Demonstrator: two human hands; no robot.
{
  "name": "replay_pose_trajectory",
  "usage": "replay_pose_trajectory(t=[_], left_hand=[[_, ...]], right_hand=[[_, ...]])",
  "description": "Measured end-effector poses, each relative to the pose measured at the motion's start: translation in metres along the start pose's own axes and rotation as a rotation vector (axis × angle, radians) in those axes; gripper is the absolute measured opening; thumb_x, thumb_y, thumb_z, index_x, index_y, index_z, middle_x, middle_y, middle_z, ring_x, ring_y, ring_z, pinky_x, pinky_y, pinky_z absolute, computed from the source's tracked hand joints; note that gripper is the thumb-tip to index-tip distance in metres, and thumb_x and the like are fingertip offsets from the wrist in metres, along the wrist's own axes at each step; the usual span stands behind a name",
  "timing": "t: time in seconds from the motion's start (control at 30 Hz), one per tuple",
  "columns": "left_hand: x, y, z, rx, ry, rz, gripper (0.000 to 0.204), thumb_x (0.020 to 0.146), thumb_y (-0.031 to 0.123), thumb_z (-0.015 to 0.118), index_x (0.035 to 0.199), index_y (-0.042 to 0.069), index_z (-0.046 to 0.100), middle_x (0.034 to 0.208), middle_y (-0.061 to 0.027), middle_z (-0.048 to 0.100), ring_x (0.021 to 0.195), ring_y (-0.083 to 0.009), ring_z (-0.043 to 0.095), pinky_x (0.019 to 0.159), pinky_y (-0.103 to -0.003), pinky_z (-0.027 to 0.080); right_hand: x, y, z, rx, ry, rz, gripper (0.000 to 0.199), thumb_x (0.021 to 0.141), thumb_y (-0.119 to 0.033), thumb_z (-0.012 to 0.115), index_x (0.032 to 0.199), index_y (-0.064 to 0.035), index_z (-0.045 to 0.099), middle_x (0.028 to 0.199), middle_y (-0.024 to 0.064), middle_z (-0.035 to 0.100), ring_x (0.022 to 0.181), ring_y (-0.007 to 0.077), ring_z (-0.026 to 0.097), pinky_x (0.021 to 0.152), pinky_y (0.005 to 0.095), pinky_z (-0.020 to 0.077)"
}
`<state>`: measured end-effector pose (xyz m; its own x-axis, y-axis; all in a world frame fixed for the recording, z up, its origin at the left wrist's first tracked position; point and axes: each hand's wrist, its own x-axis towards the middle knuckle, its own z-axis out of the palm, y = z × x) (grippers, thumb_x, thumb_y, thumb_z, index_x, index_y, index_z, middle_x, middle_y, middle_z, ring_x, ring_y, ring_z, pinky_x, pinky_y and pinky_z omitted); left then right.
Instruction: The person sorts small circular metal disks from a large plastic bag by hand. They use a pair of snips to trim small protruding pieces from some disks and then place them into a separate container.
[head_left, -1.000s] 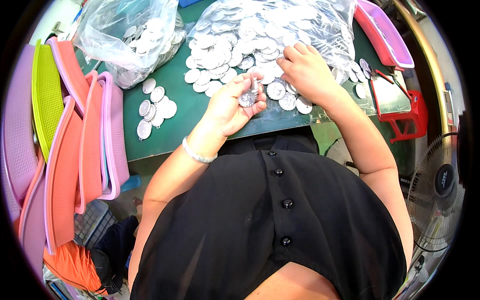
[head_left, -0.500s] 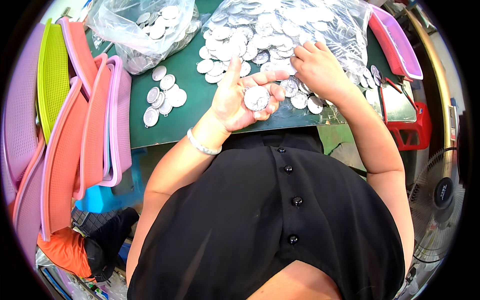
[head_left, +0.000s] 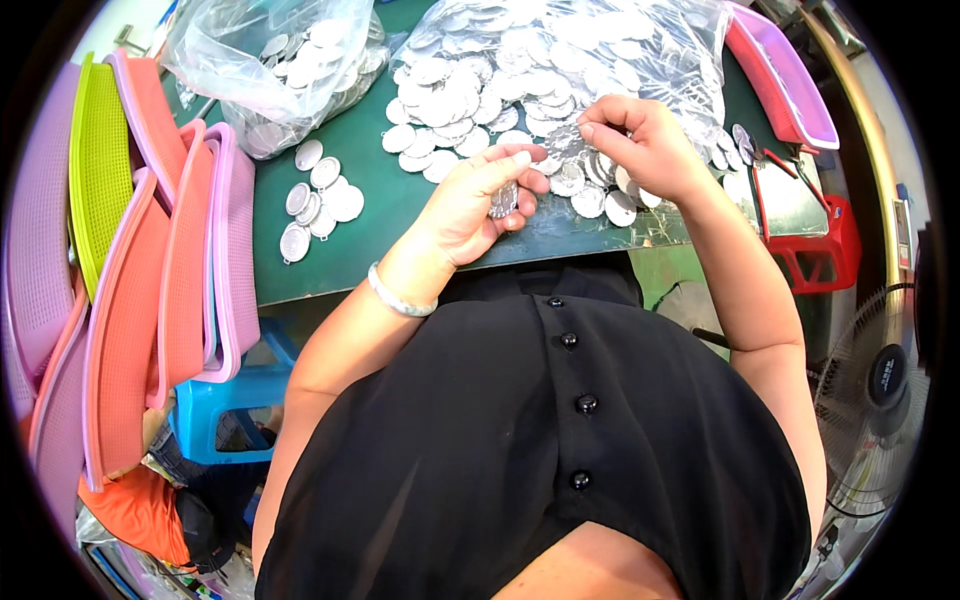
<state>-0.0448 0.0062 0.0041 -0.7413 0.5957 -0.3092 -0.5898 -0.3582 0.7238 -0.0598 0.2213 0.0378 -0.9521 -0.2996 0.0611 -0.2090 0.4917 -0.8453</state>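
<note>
L hand (head_left: 470, 210) w/ disc (head_left: 503, 200) nr tbl (head_left: 378, 215) edge, open green to L

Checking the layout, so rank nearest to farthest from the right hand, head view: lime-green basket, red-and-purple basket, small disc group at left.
From the right hand:
1. Red-and-purple basket, upper right
2. Small disc group, left
3. Lime-green basket, far left

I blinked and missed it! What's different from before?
The left hand, open before, has curled around its silver disc. The right hand, over the pile before, now seems to pinch another disc. The small group of discs on the left stayed put.
</note>
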Motion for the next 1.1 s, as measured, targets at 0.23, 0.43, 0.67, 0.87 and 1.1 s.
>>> replay_pose_trajectory(t=[0.23, 0.43, 0.67, 0.87, 1.1], left_hand=[[0.005, -0.004, 0.007, -0.053, 0.051, 0.060, 0.018, 0.083, 0.015, 0.057, 0.099, 0.008, 0.053, 0.082, -0.0082, 0.060, 0.063, -0.0129, 0.054, 0.051, -0.021, 0.040], [0.000, 0.002, -0.001, -0.058, 0.154, 0.072, 0.015, 0.083, 0.014, 0.056, 0.095, 0.007, 0.053, 0.085, -0.0080, 0.062, 0.071, -0.0165, 0.060, 0.059, -0.026, 0.048], [-0.011, 0.004, -0.009, -0.079, 0.209, 0.080, 0.024, 0.081, 0.006, 0.051, 0.105, 0.004, 0.053, 0.092, -0.0093, 0.061, 0.083, -0.0193, 0.060, 0.067, -0.029, 0.050], [-0.010, 0.002, -0.017, -0.032, 0.188, 0.063, 0.025, 0.080, 0.007, 0.053, 0.105, 0.004, 0.054, 0.084, -0.0059, 0.058, 0.071, -0.0135, 0.055, 0.057, -0.023, 0.043], [-0.002, -0.004, -0.007, 0.045, 0.168, 0.060, 0.014, 0.082, 0.012, 0.058, 0.094, 0.007, 0.055, 0.076, -0.0036, 0.056, 0.061, -0.0093, 0.048, 0.049, -0.020, 0.035]], right_hand=[[-0.004, -0.008, 0.008, 0.292, -0.071, 0.177, 0.018, 0.082, -0.014, 0.058, 0.088, 0.0021, 0.062, 0.072, -0.0014, 0.057, 0.066, 0.0039, 0.049, 0.061, 0.0194, 0.0402], [0.005, 0.008, 0.013, -0.237, 0.080, -0.206, 0.020, 0.078, -0.014, 0.060, 0.091, 0.0016, 0.060, 0.081, 0.0075, 0.060, 0.071, 0.0172, 0.057, 0.065, 0.0287, 0.0442], [0.002, 0.004, 0.030, -0.801, -0.104, -0.343, 0.025, 0.069, -0.019, 0.064, 0.088, -0.0035, 0.059, 0.084, 0.0078, 0.054, 0.086, 0.0261, 0.052, 0.075, 0.0359, 0.0405], [0.009, 0.009, 0.024, -0.639, -0.079, -0.331, 0.017, 0.076, -0.018, 0.060, 0.084, -0.0024, 0.061, 0.073, 0.0058, 0.057, 0.074, 0.0229, 0.055, 0.066, 0.0323, 0.0429], [0.006, -0.003, 0.018, 0.396, -0.243, 0.196, 0.022, 0.083, -0.015, 0.054, 0.094, 0.0037, 0.059, 0.071, 0.0039, 0.060, 0.063, 0.0092, 0.055, 0.056, 0.0222, 0.0430]])
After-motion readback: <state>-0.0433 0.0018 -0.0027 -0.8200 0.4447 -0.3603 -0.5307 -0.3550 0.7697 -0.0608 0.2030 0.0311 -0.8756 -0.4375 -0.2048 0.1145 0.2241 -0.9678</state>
